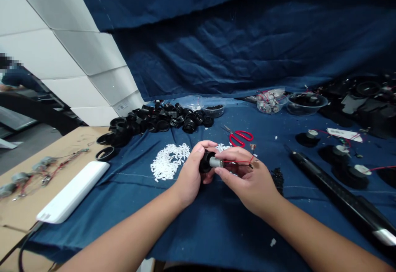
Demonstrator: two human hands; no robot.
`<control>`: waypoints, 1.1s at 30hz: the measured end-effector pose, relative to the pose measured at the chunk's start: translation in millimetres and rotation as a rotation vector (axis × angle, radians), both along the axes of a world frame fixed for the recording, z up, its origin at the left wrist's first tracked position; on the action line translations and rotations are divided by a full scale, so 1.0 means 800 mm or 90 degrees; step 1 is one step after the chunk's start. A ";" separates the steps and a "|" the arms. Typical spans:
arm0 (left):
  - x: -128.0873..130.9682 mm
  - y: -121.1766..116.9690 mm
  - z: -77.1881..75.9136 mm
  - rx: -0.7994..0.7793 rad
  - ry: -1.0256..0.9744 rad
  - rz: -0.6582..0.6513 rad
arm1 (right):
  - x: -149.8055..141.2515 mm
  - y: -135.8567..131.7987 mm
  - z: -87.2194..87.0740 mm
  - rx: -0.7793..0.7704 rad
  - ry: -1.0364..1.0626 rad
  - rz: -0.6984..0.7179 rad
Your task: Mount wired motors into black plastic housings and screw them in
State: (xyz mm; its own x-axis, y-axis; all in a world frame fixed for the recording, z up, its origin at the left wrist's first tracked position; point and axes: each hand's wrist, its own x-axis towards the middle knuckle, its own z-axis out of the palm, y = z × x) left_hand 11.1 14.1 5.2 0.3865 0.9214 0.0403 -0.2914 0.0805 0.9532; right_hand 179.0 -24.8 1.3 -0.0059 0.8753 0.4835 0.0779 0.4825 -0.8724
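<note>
**Blue cloth table [198,226], both hands closed on small motor part**

Across the dark blue cloth, you were working at the middle, close in front of you. Your left hand [190,179] was curled firmly around a round black plastic cup [204,162]. Your right hand [247,177] was pinching a short silver metal motor [215,162], which sat at the mouth of that cup, so the two hands were together and almost touching. Thin red wires [238,161] ran from the motor across your right hand. Just beside your left hand lay a heap of small white plastic pieces [169,161]. Red-handled scissors [240,138] lay behind your hands. Farther back was a big pile of black plastic rings [157,119], and on the right lay a long black bar [334,193].
</note>
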 end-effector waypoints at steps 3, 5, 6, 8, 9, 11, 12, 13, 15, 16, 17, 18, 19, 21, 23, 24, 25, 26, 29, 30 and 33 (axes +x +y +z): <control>-0.002 0.000 -0.001 0.001 0.019 -0.007 | 0.004 0.000 0.001 0.027 -0.045 -0.002; -0.003 0.000 -0.001 0.002 0.038 -0.008 | 0.006 0.000 0.002 0.059 -0.096 -0.004; -0.004 0.000 -0.001 0.002 0.047 -0.008 | 0.007 0.000 0.003 0.076 -0.121 -0.008; -0.004 0.000 -0.001 0.004 0.060 -0.006 | 0.009 0.000 0.005 0.113 -0.159 -0.015; -0.005 -0.001 -0.001 0.003 0.065 -0.005 | 0.009 0.000 0.006 0.132 -0.170 -0.016; -0.005 -0.002 0.000 -0.002 0.070 -0.007 | 0.010 0.001 0.007 0.174 -0.185 -0.010; -0.006 -0.002 0.001 -0.006 0.072 -0.010 | 0.010 0.000 0.007 0.197 -0.191 -0.006; -0.006 -0.002 0.002 -0.011 0.074 -0.015 | 0.011 0.000 0.007 0.218 -0.198 -0.001; -0.008 -0.002 0.004 -0.027 0.079 -0.034 | 0.011 0.000 0.007 0.252 -0.214 0.007; -0.009 -0.002 0.005 -0.037 0.082 -0.046 | 0.011 -0.001 0.007 0.265 -0.222 0.008; -0.010 -0.001 0.006 -0.046 0.085 -0.056 | 0.011 -0.001 0.007 0.274 -0.230 0.008; -0.010 -0.001 0.008 -0.054 0.087 -0.065 | 0.010 -0.002 0.007 0.279 -0.235 0.006; -0.011 0.000 0.009 -0.058 0.087 -0.070 | 0.010 -0.002 0.007 0.280 -0.237 0.004; -0.011 0.000 0.010 -0.060 0.085 -0.069 | 0.010 -0.002 0.006 0.259 -0.242 -0.005; -0.010 -0.002 0.012 -0.054 0.082 -0.062 | 0.010 -0.002 0.005 0.203 -0.234 -0.020; -0.009 -0.003 0.012 -0.049 0.080 -0.059 | 0.010 -0.002 0.004 0.169 -0.225 -0.029; -0.008 -0.004 0.012 -0.043 0.078 -0.057 | 0.010 -0.002 0.004 0.141 -0.216 -0.040; -0.008 -0.005 0.012 -0.037 0.076 -0.057 | 0.011 -0.002 0.004 0.120 -0.209 -0.049; -0.008 -0.007 0.011 -0.008 0.064 -0.049 | 0.011 -0.003 0.006 0.098 -0.194 -0.064; -0.008 -0.006 0.011 0.007 0.056 -0.037 | 0.011 -0.004 0.007 0.094 -0.187 -0.066; -0.008 -0.004 0.013 0.059 0.021 0.021 | 0.009 -0.009 0.010 0.076 -0.143 -0.060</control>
